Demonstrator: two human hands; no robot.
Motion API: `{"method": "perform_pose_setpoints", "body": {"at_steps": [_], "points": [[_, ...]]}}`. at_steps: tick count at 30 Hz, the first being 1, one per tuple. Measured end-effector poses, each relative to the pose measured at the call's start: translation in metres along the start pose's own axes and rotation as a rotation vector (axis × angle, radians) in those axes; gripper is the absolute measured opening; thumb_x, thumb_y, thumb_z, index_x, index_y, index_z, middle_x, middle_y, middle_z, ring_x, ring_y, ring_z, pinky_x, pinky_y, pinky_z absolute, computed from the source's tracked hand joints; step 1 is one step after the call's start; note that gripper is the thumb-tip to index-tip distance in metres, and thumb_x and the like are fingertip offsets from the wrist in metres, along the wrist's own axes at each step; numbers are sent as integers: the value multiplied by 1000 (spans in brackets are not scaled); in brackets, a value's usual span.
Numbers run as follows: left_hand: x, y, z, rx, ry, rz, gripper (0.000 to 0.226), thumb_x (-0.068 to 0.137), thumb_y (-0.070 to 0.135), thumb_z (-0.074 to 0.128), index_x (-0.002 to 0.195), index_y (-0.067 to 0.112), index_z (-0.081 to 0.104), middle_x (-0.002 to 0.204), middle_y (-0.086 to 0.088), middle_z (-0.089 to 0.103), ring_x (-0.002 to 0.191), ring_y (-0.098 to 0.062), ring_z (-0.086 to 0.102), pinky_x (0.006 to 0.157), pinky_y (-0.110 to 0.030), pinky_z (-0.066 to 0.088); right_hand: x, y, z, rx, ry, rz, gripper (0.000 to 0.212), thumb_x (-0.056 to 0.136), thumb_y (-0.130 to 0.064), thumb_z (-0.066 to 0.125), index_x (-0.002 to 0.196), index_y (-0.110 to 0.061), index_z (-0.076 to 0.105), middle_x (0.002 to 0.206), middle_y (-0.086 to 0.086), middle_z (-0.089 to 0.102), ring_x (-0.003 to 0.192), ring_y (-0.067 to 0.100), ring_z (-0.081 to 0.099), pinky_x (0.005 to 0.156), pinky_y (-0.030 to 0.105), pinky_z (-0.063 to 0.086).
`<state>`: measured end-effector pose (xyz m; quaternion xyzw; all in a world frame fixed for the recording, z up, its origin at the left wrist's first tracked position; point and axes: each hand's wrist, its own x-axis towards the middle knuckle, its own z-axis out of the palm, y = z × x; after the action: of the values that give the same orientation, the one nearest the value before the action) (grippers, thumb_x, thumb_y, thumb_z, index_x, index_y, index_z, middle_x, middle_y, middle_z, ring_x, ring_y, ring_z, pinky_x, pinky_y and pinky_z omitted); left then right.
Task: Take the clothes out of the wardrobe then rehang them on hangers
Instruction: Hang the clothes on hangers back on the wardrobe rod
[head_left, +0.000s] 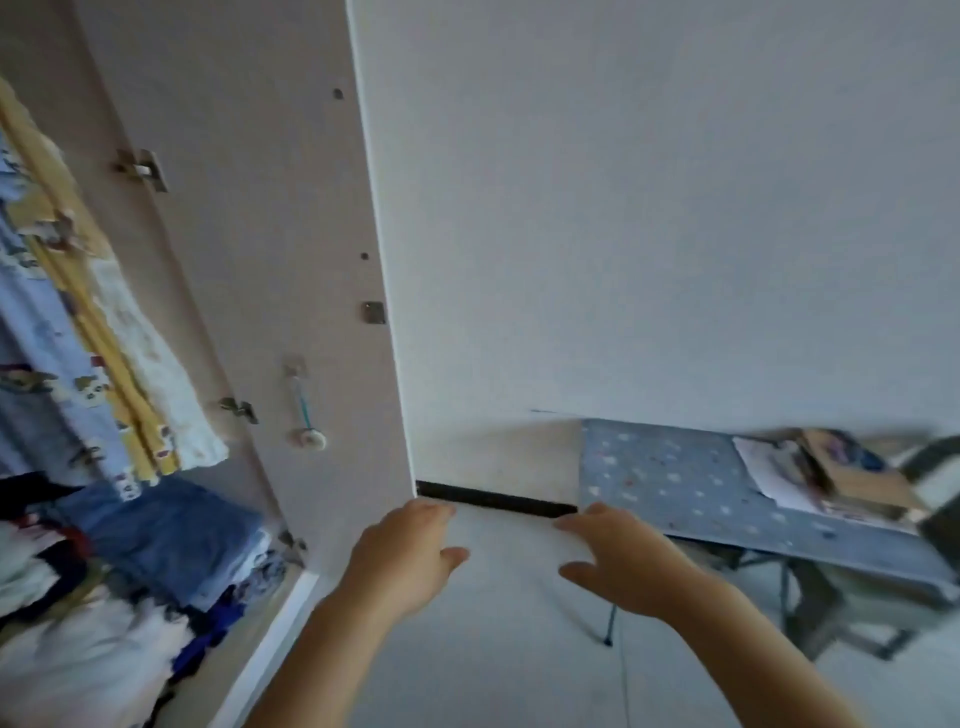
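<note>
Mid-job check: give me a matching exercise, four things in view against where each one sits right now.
Things:
1. hanging clothes
2. folded blue stack
3. spotted table
4. left hand

Places:
A. far right of the view
B. near the lower corner of the open door, holding nothing
C. upper left of the view
D. just below the hanging clothes

Pairs: 1-C, 2-D, 3-A, 4-B

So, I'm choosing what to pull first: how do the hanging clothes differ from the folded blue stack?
The hanging clothes hang high, pale and printed; the folded blue stack lies lower, darker and plain. The hanging clothes drape long; the folded blue stack is flat. Both are inside the wardrobe.
</note>
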<state>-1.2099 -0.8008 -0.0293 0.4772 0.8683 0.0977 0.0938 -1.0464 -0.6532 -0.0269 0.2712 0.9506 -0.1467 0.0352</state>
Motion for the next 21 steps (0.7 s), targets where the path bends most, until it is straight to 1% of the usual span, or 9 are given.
{"method": "perform_pose_setpoints", "body": {"at_steps": [2, 4, 6, 11, 14, 16, 19, 21], "points": [[-8, 47, 16, 12, -47, 127, 53, 94, 45, 46, 141, 23, 35, 146, 1, 35, 132, -17, 37, 104, -31, 35, -54, 35, 2, -4, 16, 130, 56, 91, -43, 51, 143, -28, 34, 142, 3, 39, 128, 21, 41, 105, 31, 36], [-15, 96, 34, 46, -109, 238, 51, 93, 46, 47, 137, 21, 40, 142, -1, 40, 130, -20, 39, 103, -33, 37, -109, 69, 4, 21, 40, 271, 55, 91, -43, 52, 142, -28, 36, 142, 3, 40, 127, 21, 42, 105, 32, 36], [-26, 150, 50, 67, -145, 357, 50, 92, 45, 49, 135, 22, 41, 138, -1, 42, 126, -21, 43, 99, -32, 39, -169, 100, 6, 45, 75, 403, 55, 90, -42, 53, 141, -28, 37, 140, 3, 41, 126, 21, 43, 104, 30, 37], [-86, 296, 86, 86, -237, 686, 48, 92, 44, 50, 134, 21, 43, 132, -3, 46, 122, -23, 46, 96, -33, 42, -335, 153, 10, 88, 172, 713, 53, 91, -41, 52, 141, -28, 38, 137, 1, 44, 123, 20, 46, 101, 28, 38], [-144, 380, 107, 101, -286, 860, 44, 92, 45, 49, 128, 19, 47, 126, -4, 48, 117, -24, 49, 94, -38, 43, -441, 168, 20, 136, 246, 857, 49, 87, -40, 55, 134, -29, 46, 131, -2, 49, 120, 18, 49, 98, 27, 40], [-194, 432, 123, 103, -324, 952, 45, 92, 44, 49, 130, 19, 45, 129, -5, 48, 119, -25, 47, 98, -39, 41, -519, 172, 29, 159, 272, 963, 46, 86, -37, 56, 130, -27, 50, 127, -1, 51, 118, 19, 50, 96, 28, 41], [-280, 503, 150, 99, -367, 1076, 53, 92, 44, 50, 138, 22, 39, 139, -3, 43, 127, -22, 42, 104, -36, 36, -640, 171, 45, 186, 295, 1151, 47, 87, -35, 55, 132, -24, 48, 130, 2, 50, 120, 21, 49, 97, 29, 41], [-340, 546, 168, 102, -396, 1171, 53, 91, 45, 51, 138, 23, 40, 139, -2, 44, 127, -21, 42, 104, -36, 37, -720, 168, 59, 199, 320, 1259, 50, 88, -36, 55, 136, -26, 44, 134, 2, 48, 123, 20, 47, 98, 27, 39]]}}
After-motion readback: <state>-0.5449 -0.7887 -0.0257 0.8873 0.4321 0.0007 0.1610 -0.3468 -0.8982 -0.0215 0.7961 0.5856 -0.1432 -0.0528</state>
